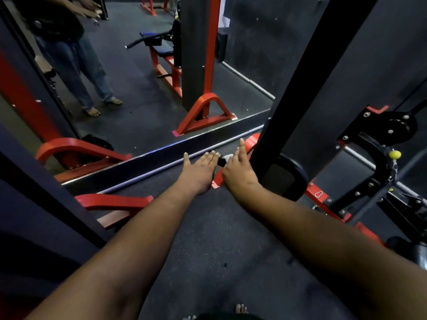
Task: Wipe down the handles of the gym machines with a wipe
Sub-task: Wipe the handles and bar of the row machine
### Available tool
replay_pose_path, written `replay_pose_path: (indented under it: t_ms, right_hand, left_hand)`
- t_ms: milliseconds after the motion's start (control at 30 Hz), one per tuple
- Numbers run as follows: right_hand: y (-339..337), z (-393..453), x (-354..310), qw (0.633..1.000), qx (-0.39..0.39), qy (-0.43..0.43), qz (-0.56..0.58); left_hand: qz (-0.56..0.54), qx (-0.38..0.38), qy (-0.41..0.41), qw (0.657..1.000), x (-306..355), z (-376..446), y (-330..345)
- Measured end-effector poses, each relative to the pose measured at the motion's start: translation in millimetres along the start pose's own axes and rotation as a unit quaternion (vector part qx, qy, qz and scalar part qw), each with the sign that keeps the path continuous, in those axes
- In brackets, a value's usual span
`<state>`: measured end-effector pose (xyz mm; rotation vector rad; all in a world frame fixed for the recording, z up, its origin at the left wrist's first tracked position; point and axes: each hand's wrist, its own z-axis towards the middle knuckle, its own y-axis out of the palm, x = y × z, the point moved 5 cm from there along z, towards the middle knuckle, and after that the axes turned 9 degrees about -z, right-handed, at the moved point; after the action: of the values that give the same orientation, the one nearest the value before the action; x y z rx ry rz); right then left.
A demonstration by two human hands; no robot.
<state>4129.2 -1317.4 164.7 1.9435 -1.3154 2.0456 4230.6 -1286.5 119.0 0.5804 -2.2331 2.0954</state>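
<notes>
Two hands reach low toward one black handle (221,160) by the mirror base. Left hand (200,172) flat, fingers straight, holding nothing. Right hand (238,168) mostly extended; a white wipe (228,156) shows at its fingers, grip unclear. Progress: likely mid-wipe on this handle; other machines can't be judged. Room: black upright (300,88) crowds the right, mirror edge (161,155) ahead, bare floor (219,239) behind.

1. Both arms stretch out over the dark gym floor (208,239).
2. Left hand (198,172) is flat, fingers straight.
3. Right hand (239,168) has fingers straight too, with a white wipe (228,156) peeking out beside a black handle (221,161).
4. Mirror (129,88) ahead reflects the red machine frame (203,114).
</notes>
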Motion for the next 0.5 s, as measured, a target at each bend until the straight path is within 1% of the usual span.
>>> replay_pose_path:
  t_ms: [67,100,167,233,367,433,500]
  right_hand:
    - [9,-12,9,0.998,-0.020,-0.013,-0.055]
    - [15,-15,11,0.998,-0.028,-0.014,-0.057]
    - [17,-15,13,0.999,-0.030,-0.002,-0.019]
    - [13,-6,9,0.999,-0.009,0.008,0.034]
    - [7,12,-1,0.992,-0.012,0.036,0.119]
    - [9,6,-3,0.993,0.002,0.037,0.108]
    - [10,-9,0,0.998,0.028,0.028,0.058]
  left_hand:
    - [0.011,0.007,0.005,1.000,1,2,-1]
    - [0.006,0.010,0.004,1.000,1,2,-1]
    - [-0.022,0.012,0.000,1.000,1,1,-1]
    - [-0.039,0.010,-0.001,0.999,2,0,-1]
    - [-0.027,0.001,-0.006,1.000,1,-1,-4]
    - [-0.013,-0.004,-0.006,1.000,0,-1,-4]
    - [-0.004,0.001,-0.007,1.000,-2,-2,-2]
